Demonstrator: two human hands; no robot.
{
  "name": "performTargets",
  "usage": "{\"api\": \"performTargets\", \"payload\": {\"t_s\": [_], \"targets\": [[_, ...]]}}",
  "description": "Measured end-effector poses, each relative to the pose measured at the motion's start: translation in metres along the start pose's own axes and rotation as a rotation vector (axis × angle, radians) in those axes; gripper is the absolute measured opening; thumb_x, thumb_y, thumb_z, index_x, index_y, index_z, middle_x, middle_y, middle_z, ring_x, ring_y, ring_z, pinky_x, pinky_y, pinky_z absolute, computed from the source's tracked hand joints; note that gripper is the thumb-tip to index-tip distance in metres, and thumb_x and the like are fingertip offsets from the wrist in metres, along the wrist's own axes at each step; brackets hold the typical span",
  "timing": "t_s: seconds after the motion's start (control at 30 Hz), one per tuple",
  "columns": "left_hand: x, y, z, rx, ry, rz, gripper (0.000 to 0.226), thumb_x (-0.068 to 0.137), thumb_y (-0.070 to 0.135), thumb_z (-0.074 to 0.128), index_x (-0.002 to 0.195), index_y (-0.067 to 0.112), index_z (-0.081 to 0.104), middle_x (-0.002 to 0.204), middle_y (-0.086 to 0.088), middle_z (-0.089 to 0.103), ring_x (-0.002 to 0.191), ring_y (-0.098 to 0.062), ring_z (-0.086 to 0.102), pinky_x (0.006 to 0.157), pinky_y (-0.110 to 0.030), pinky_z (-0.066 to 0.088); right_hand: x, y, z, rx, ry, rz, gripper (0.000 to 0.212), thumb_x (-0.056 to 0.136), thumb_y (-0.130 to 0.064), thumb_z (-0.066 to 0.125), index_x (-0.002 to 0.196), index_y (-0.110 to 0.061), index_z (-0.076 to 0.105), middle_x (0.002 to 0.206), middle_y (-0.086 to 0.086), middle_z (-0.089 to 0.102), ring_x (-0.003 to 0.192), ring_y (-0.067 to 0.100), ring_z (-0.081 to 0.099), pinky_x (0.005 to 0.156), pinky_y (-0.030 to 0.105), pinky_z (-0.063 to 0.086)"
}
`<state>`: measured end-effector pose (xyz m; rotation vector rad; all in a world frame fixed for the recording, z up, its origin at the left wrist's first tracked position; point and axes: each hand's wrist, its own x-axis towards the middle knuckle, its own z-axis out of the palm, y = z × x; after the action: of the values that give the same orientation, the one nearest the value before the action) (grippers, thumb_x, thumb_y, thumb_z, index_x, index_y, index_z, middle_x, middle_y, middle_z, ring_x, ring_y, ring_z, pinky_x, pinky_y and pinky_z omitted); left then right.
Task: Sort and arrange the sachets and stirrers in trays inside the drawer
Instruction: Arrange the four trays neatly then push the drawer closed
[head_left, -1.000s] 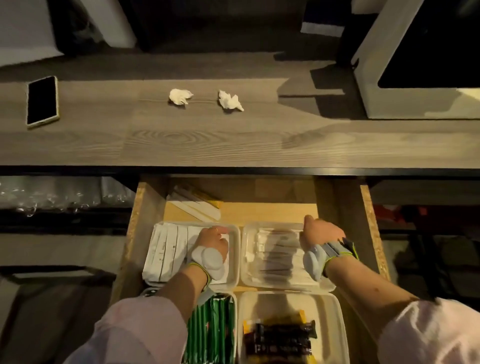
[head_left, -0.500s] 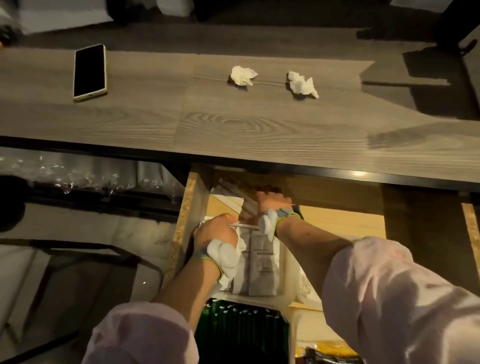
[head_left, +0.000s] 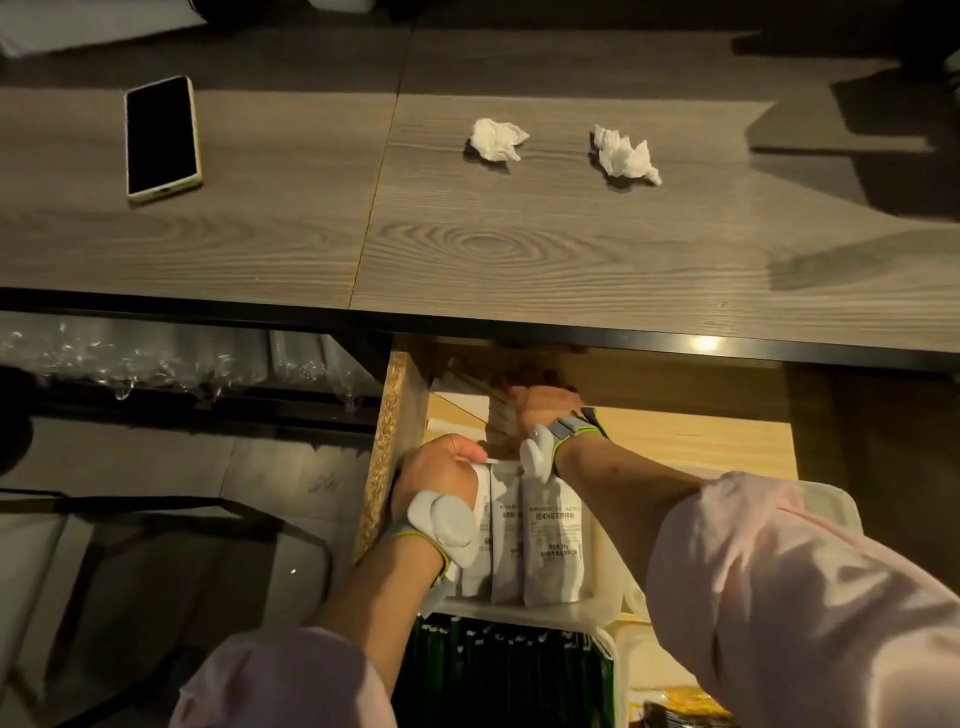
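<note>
White sachets (head_left: 550, 545) with printed labels stand in a row in a white tray (head_left: 605, 610) at the left of the open wooden drawer (head_left: 395, 415). My left hand (head_left: 441, 475) grips the sachets' top edge at the row's left end. My right hand (head_left: 545, 410) reaches over them to a loose pile of white packets (head_left: 462, 402) at the drawer's back left; its fingers are hidden in shadow under the desk edge. Green sachets (head_left: 498, 675) fill the tray in front. My right sleeve covers most of another tray (head_left: 831, 512).
The grey wood desk top (head_left: 519, 249) overhangs the drawer's back. On it lie a phone (head_left: 161, 137) and two crumpled tissues (head_left: 496, 137) (head_left: 623, 156). Dark and yellow sachets (head_left: 675, 709) show at the bottom right. Clear plastic items (head_left: 156, 358) sit on a shelf at left.
My right hand left the right tray and crossed to the drawer's back left. My left hand now grips the white sachets' tops. The view shifted left and closer.
</note>
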<state>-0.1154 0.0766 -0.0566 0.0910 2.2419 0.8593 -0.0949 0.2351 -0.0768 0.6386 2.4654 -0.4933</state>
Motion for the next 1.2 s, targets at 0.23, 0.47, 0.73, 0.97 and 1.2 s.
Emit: {"api": "performTargets", "payload": {"t_s": [0.23,0.47,0.73,0.97,1.2], "targets": [[-0.005,0.005,0.000,-0.009,0.022,0.022,0.040,0.083,-0.002,0.048,0.062,0.028,0.063,0.086,0.002,0.070,0.080,-0.019,0.064,0.069,-0.020,0.051,-0.001,0.004,-0.001,-0.127,-0.056,-0.047,0.035,0.095,-0.023,0.046,0.130,-0.021,0.047,0.119,0.009,0.060,0.109,0.029,0.060,0.077,0.035,0.046],[-0.007,0.007,-0.001,-0.025,0.018,0.016,0.039,0.083,-0.004,0.048,0.064,0.026,0.063,0.087,-0.001,0.071,0.074,-0.017,0.062,0.061,-0.018,0.048,-0.001,0.009,0.002,-0.058,0.000,-0.034,0.027,0.090,-0.021,0.051,0.117,-0.020,0.057,0.112,0.005,0.066,0.103,0.026,0.063,0.069,0.031,0.043],[-0.003,0.004,-0.001,-0.029,0.029,0.002,0.036,0.082,-0.002,0.050,0.065,0.026,0.065,0.086,-0.002,0.072,0.072,-0.016,0.063,0.058,-0.018,0.048,0.002,0.007,0.007,-0.009,0.048,-0.068,0.030,0.094,-0.020,0.047,0.123,-0.017,0.054,0.115,0.010,0.065,0.103,0.030,0.062,0.084,0.037,0.052],[-0.003,0.006,0.001,-0.035,-0.010,-0.011,0.029,0.086,-0.001,0.049,0.077,0.019,0.067,0.081,0.002,0.068,0.069,-0.011,0.061,0.056,-0.017,0.045,-0.002,0.005,0.001,-0.010,-0.041,-0.049,0.027,0.094,-0.018,0.045,0.114,-0.013,0.062,0.114,0.010,0.067,0.104,0.029,0.063,0.078,0.030,0.048],[-0.014,0.023,0.001,-0.174,-0.027,-0.049,0.028,0.091,0.005,0.051,0.116,0.014,0.061,0.114,-0.001,0.064,0.104,-0.021,0.061,0.084,-0.022,0.046,-0.032,0.014,-0.024,0.080,-0.061,-0.063,0.029,0.095,-0.027,0.041,0.121,-0.014,0.043,0.102,0.013,0.062,0.086,0.030,0.059,0.069,0.031,0.043]]}}
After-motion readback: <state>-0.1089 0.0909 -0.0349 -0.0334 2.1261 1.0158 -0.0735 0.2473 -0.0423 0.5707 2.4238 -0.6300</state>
